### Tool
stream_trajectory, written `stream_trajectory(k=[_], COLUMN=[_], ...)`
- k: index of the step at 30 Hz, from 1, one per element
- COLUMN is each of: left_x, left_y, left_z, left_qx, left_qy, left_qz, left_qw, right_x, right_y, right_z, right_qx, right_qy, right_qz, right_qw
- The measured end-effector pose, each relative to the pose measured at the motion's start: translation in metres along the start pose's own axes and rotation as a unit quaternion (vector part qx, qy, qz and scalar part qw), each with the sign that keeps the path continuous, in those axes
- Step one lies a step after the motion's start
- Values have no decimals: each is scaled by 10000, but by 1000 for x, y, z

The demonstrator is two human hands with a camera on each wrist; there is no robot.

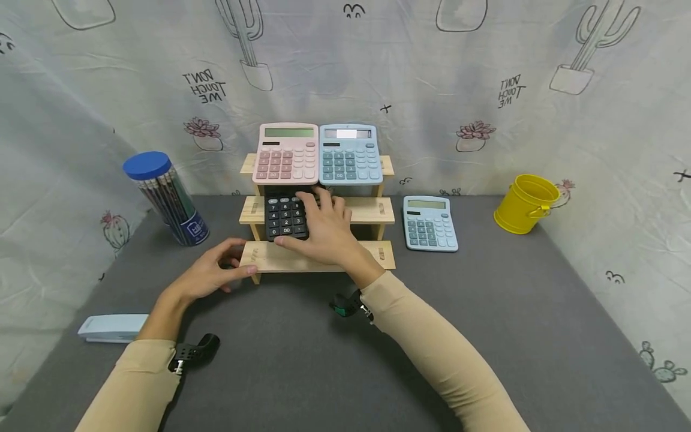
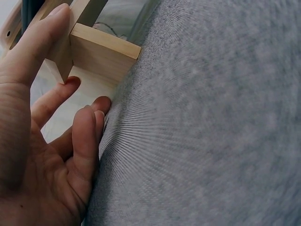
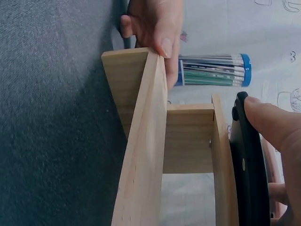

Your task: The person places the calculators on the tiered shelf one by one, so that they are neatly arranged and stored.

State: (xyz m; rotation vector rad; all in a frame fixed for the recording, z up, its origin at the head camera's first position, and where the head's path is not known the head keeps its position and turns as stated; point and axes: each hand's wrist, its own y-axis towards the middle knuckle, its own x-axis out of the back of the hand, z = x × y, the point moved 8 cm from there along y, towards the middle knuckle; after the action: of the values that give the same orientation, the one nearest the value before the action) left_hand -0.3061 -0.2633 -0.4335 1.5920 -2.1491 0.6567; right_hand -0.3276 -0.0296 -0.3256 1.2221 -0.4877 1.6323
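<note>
A three-step wooden stand [image 1: 281, 259] sits on the grey table. My left hand [image 1: 207, 270] grips the left end of its lowest step, thumb on top and a fingertip at the edge of the board [image 2: 101, 49] in the left wrist view. On the middle step, a black calculator [image 1: 279, 220] leans back at the left side. My right hand [image 1: 326, 231] holds it, thumb at its lower edge and fingers near its top right; its side [image 3: 248, 165] shows in the right wrist view. The top step carries a pink calculator [image 1: 286, 157] and a light blue calculator [image 1: 351, 163], side by side.
Right of the stand lies another light blue calculator [image 1: 430, 225]. Farther right is a yellow bucket [image 1: 518, 207]. At the left stands a blue-lidded jar of pencils [image 1: 170, 201]. A pale blue stapler-like object [image 1: 113, 328] lies by the left forearm. A printed cloth hangs behind.
</note>
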Motion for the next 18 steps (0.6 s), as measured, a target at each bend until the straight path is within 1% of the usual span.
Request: stream_trajectory(k=[2,5,9,12,15,18], left_x=[-1,0,3,4,3,1], left_y=[1,-1,-1,-1,-1,0], left_z=[-1,-2,-2,-1,-1,-1], left_qx=[-38,-97,-84,-49,-66,-79], left_qy=[-12,-8,13,19,-14,-59], left_qz=[5,11,-40,-81,-46,-31], left_qw=[10000,10000,10000,10000,10000,9999], right_x=[0,1,1,0,-2,-4], right_y=[0,0,0,3,6,8], right_z=[1,0,-3,-5,-4,-3], right_qx=[52,196,322,352,318,282], right_qy=[126,415,640,664,623,570], right_qz=[6,131,233,116,-50,-130], right_qw=[9999,9989,9972,9971,9975,9979])
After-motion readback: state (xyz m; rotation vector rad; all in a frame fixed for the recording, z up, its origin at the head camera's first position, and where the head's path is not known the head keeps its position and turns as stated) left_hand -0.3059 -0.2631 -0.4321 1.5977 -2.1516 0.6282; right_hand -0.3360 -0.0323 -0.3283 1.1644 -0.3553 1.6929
